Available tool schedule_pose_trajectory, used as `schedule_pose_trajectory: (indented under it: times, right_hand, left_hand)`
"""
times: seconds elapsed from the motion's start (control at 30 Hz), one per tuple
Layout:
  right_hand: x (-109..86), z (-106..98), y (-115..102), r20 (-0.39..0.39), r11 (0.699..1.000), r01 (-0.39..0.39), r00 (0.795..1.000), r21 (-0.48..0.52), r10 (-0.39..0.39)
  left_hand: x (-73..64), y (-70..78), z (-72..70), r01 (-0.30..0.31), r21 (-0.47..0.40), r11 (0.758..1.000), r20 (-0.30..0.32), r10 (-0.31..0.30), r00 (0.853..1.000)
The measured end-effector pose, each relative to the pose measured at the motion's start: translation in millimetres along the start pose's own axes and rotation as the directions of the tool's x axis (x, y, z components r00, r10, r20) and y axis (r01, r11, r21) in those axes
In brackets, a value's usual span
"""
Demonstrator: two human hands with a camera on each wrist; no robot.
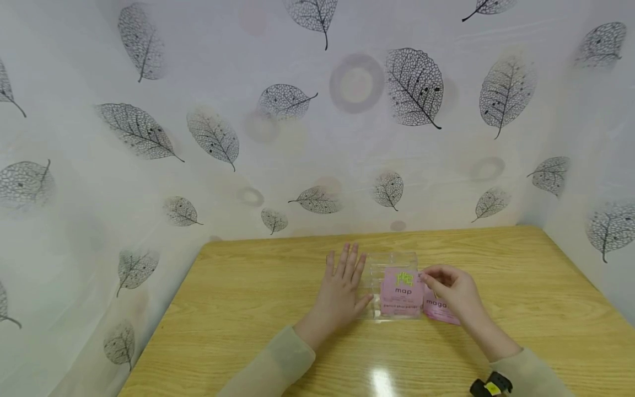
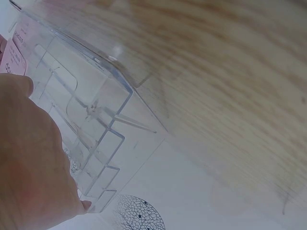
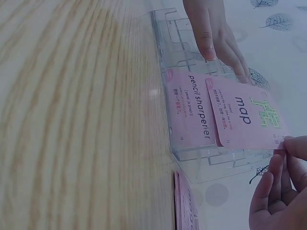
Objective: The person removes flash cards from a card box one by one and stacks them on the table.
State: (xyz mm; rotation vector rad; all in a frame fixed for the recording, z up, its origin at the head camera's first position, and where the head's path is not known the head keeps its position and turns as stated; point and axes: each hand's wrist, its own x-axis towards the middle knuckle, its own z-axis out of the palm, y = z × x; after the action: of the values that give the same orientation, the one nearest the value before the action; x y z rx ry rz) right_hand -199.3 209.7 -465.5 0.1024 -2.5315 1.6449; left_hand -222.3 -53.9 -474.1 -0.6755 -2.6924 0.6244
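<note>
A clear plastic tiered card holder (image 1: 393, 257) stands on the table, with a pink "map" flash card (image 1: 403, 293) in front of a "pencil sharpener" flash card (image 3: 189, 109). At the upper right corner of the "map" card, my right hand (image 1: 453, 288) pinches it between thumb and forefinger. My left hand (image 1: 339, 292) lies against the holder's left side, fingers straight and spread. The thumb reaches toward the front edge. Beside the holder, partly under my right hand, a small stack of pink cards (image 1: 439, 310) shows "maga…" on top; the remaining letters are hidden.
The wooden table (image 1: 238, 309) runs back to a pale curtain (image 1: 317, 149) printed with dark leaf skeletons, which also hangs along both sides. A dark band with a yellow patch (image 1: 491, 385) sits at my right wrist.
</note>
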Motion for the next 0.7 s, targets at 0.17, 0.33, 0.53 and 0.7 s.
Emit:
schedule_pose_trajectory:
  times: [0.17,0.33,0.53,0.7]
  right_hand:
    - [-0.5,-3.0,-2.5,0.003,1.000,0.011,1.000,0.006,-0.011]
    - [0.3,-5.2,-1.8,-0.001,1.000,0.016,1.000,0.007,-0.016]
    - [0.4,-6.5,-0.5,-0.002,1.000,0.014,1.000,0.023,-0.014]
    - [-0.4,-8.3,-0.9,-0.007,0.999,0.008,1.000,0.035,-0.008]
  left_hand:
    - [-0.1,0.3,-0.3,0.001,0.002,1.000,0.006,-0.001,1.000]
    - [-0.5,-0.4,-1.2,-0.001,0.003,1.000,0.001,0.001,1.000]
    - [-0.4,-0.9,-1.5,-0.007,0.009,1.000,0.001,0.007,1.000]
    - [-0.1,-0.2,-1.4,-0.002,0.017,1.000,0.010,0.002,1.000]
